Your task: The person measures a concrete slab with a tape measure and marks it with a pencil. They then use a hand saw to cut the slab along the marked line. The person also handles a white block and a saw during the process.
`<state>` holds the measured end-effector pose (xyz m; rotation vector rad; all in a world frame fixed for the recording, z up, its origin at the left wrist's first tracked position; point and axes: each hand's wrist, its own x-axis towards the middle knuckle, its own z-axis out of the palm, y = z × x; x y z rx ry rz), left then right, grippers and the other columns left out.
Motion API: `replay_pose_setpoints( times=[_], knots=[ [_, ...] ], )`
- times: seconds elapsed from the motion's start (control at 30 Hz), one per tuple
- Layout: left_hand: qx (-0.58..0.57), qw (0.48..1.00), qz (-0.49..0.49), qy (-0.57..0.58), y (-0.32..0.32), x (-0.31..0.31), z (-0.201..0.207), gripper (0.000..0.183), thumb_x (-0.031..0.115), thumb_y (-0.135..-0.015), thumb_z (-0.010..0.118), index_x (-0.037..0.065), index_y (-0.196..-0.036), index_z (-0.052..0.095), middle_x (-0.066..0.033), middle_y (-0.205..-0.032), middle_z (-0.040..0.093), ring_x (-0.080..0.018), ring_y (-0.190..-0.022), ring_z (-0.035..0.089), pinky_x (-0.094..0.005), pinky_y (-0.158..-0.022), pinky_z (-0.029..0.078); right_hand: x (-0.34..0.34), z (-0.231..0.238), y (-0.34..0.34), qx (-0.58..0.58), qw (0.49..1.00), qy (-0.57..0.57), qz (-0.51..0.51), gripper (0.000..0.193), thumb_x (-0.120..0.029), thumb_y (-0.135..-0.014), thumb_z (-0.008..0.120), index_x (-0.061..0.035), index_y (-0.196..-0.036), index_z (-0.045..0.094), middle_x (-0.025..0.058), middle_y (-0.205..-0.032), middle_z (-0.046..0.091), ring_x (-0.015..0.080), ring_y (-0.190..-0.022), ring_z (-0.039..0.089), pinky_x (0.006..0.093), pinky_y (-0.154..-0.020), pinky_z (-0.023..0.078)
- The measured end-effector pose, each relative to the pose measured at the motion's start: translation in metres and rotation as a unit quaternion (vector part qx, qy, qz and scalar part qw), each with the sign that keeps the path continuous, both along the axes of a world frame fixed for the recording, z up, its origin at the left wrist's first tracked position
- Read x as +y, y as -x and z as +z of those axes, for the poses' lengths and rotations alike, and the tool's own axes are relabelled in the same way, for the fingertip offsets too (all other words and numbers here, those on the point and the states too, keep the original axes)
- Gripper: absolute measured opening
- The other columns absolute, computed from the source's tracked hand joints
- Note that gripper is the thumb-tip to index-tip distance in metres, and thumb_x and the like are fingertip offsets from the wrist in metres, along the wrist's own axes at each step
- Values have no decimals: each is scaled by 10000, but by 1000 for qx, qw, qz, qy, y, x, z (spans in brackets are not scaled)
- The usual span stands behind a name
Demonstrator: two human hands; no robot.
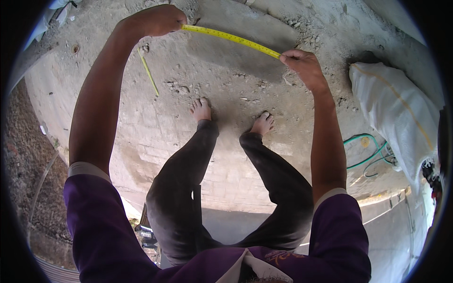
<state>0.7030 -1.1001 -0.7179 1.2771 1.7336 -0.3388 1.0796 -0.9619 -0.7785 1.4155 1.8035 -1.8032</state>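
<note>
Where the person's purple shirt (pixel 203 271) fills the lower edge, dark trousers (pixel 177 207) lead outward with the knees spread, ending at two bare feet (pixel 202 109) on a dusty, pale floor (pixel 229 165). To the right of the legs, a green hose (pixel 380 150) lies in loops, and near it is a bulging white sack (pixel 396 94) with an orange stripe. Beyond the left foot lies a thin yellow-green strip (pixel 148 73), and small rubble (pixel 179 88) is scattered near the toes. Farther out, the right hand (pixel 304 66) has its grip clamped on a yellow measuring tape (pixel 231 37), thumb and fingertips pinched together at one end of the visible length. From there the tape runs, slightly arched, up and leftward to the left hand (pixel 160 21), whose grip is closed on the other end of that length; what else sits inside that fist I cannot tell. Behind the tape, a smooth grey patch (pixel 231 61) shows on the floor, with loose stones (pixel 295 22) at its upper right.
</note>
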Motion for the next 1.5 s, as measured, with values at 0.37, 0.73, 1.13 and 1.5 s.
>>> replay_pose_setpoints(
  times=[0.37,0.73,1.13,1.5],
  knots=[
    [18,997,64,48,45,-6,-9,242,270,-936,636,36,-943,697,-60,-707,584,-155,-651,524,-355,-646,449,6,-17,27,23,1000,-6,-8,216,-191,-865,730,-16,-988,753,20,-757,647,93,-656,556,255,-601,448],
    [18,998,53,4,41,0,-20,256,259,-916,642,72,-1072,722,-78,-757,636,-166,-695,571,-348,-684,480,21,-6,39,-27,999,0,18,214,-138,-843,720,10,-998,734,88,-823,712,150,-699,665,287,-633,494],
    [-14,998,44,-31,48,-13,-12,432,342,-784,748,69,-1117,727,-115,-983,699,-212,-885,633,-342,-784,500,26,-21,34,23,999,5,28,161,-105,-834,706,6,-950,725,86,-796,704,151,-684,675,259,-625,476],
    [-98,981,161,-35,45,-34,-1,384,237,-834,745,8,-1140,708,-92,-950,730,-175,-850,661,-308,-806,518,25,-19,34,15,998,-13,58,192,-142,-882,698,14,-991,720,82,-818,712,156,-708,702,298,-639,491]
  ],
)
